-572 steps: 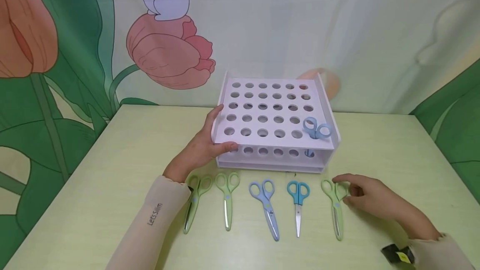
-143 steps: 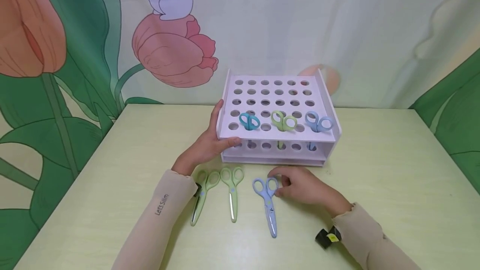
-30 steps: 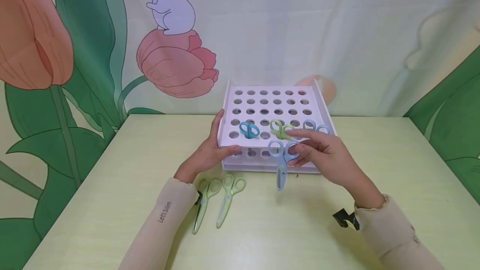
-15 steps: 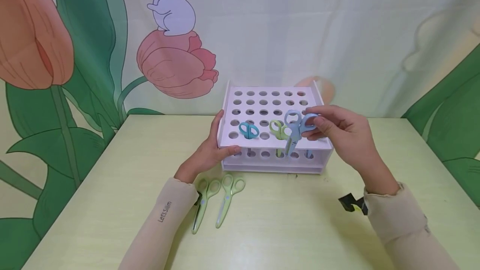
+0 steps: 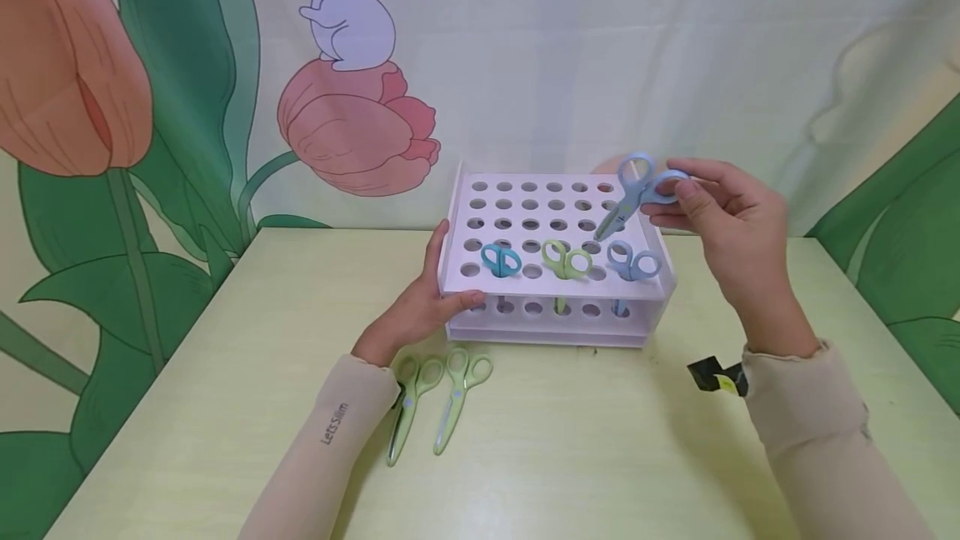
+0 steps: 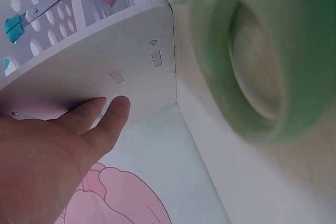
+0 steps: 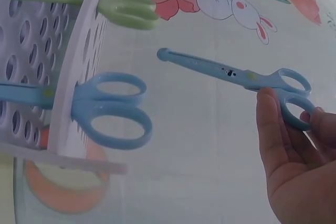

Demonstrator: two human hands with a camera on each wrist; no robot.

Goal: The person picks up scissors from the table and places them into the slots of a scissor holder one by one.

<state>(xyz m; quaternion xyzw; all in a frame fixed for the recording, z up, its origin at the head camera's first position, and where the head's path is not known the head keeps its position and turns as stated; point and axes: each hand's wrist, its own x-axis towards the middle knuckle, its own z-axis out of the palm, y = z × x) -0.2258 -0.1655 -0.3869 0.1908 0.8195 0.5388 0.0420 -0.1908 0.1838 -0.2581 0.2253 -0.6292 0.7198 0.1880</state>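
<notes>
My right hand (image 5: 738, 248) pinches light blue scissors (image 5: 628, 202) by one handle loop, above the rack's right part, tips angled down left. In the right wrist view their blades are together, apart from the rack. My left hand (image 5: 408, 307) holds the left side of the white rack (image 5: 547, 336), thumb across the front edge, fingers along the side panel (image 6: 142, 66). Teal scissors (image 6: 14, 29), green scissors (image 7: 126, 11) and another light blue pair (image 7: 142, 142) hang in the rack's front row, handles up. Two green scissors (image 5: 448, 423) lie by my left wrist.
The rack has rows of round holes and a lower holed shelf. It stands near the back edge of the pale green table (image 5: 570, 457). A printed curtain (image 5: 555, 65) hangs behind. A black strap piece (image 5: 705, 373) hangs at my right wrist.
Since earlier, teal and green scissors from the table have gone into the rack. My right hand lifted the light blue scissors off the table, then up and right above it. My left hand stays.
</notes>
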